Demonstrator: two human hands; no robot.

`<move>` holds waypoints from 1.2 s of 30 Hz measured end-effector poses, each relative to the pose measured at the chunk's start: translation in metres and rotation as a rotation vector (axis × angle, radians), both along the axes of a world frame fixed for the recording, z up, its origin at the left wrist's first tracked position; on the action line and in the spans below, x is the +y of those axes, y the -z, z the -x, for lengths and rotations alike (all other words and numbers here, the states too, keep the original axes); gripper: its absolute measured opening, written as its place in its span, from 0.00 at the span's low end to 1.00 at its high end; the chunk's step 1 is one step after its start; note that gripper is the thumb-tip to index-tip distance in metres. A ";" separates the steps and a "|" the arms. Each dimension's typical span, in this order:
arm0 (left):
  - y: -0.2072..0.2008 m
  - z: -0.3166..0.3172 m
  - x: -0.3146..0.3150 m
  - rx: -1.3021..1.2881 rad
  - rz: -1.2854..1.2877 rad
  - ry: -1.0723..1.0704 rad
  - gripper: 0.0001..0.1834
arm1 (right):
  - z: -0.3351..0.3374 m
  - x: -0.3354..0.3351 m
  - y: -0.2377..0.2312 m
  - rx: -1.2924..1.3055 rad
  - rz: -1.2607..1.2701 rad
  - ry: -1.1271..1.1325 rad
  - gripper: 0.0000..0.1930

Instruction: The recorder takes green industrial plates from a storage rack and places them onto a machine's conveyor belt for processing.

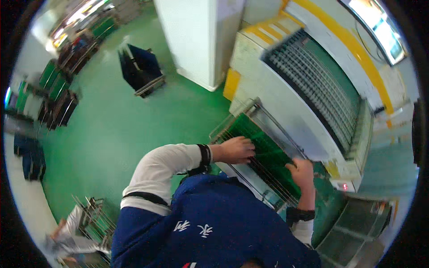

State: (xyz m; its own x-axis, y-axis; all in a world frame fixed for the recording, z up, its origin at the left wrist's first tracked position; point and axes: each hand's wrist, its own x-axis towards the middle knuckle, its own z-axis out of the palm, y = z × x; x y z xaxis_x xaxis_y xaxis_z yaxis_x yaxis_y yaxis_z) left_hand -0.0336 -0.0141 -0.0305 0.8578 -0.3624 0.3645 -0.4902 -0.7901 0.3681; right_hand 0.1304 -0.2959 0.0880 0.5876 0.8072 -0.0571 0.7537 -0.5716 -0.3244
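Note:
In front of me stands a wire-framed rack (286,129) with green panels (263,138) set in it, apparently circuit boards. My left hand (237,149) reaches over the rack from the left, its fingers curled down on the near long edge of the green panel. At the panel's right end is my right hand (303,176), closed with the thumb and fingers at its edge. The fingertips of both hands are partly hidden. Thin rack wires (270,178) run along the side nearest me.
Beyond the rack is a large white machine with a roller conveyor (313,89). A white pillar (192,40) and a dark open rack (140,69) stand farther off. At lower right is a dark framed bin (353,223). Another person's sleeve (73,228) shows beside a rack at lower left.

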 end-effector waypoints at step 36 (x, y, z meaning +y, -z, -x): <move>-0.030 -0.058 -0.007 0.656 -0.181 -0.188 0.45 | -0.178 0.004 0.077 1.454 -1.598 0.893 0.11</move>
State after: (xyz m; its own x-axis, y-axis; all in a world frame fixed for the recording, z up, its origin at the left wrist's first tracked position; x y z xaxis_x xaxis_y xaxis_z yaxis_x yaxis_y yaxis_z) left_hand 0.0246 -0.0210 0.0000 0.9338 -0.1928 -0.3015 -0.0615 -0.9164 0.3955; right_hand 0.3081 -0.2920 0.0106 0.8605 0.2812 -0.4249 -0.4969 0.6479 -0.5774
